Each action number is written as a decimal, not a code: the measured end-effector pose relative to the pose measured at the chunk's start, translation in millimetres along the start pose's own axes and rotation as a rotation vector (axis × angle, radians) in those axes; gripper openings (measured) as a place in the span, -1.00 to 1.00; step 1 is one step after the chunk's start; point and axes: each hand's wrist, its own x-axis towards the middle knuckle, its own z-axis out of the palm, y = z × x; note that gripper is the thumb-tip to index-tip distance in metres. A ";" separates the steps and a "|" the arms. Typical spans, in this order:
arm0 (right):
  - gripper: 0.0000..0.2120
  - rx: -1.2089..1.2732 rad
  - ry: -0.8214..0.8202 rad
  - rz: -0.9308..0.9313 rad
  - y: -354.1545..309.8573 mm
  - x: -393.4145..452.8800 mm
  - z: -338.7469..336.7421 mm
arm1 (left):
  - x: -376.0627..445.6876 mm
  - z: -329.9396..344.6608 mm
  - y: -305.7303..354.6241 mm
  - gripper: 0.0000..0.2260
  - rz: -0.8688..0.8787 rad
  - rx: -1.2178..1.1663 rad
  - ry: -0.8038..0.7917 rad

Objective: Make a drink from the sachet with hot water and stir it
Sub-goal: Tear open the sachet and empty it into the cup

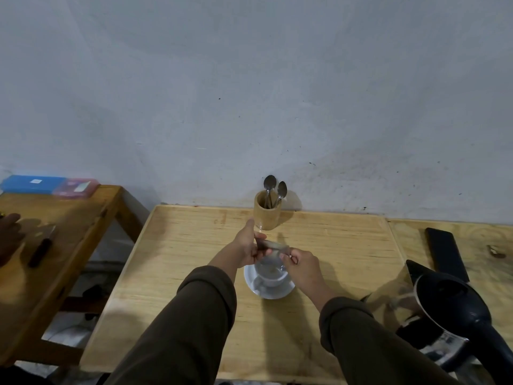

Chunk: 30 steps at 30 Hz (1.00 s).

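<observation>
A thin sachet (pixel 270 245) is stretched between both hands just above a white cup (pixel 270 275) that sits on a white saucer (pixel 270 291). My left hand (pixel 248 244) pinches the sachet's left end. Its right end is gripped by my right hand (pixel 301 266), over the cup's rim. The sachet lies roughly level and blurred; whether it is torn I cannot tell. A wooden holder (pixel 267 213) with two metal spoons (pixel 274 190) stands behind, by the wall. A steel kettle (pixel 447 309) with a black handle is at the right.
A black phone (pixel 445 252) lies on the right side of the wooden table (pixel 180 259). A second table (pixel 69 218) at the left carries blue and pink boxes (pixel 52 184), a dark-handled tool (pixel 41 248), and another person's hand (pixel 9 229).
</observation>
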 end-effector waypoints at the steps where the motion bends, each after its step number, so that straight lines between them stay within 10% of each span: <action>1: -0.58 0.013 -0.004 0.002 -1.1 -0.7 0.1 | 0.5 0.2 -1.3 -0.42 0.009 -0.003 0.008; 30: -0.63 0.128 -0.003 0.156 -3.5 -2.2 0.7 | 22.6 1.5 -16.3 -0.31 0.226 0.435 0.052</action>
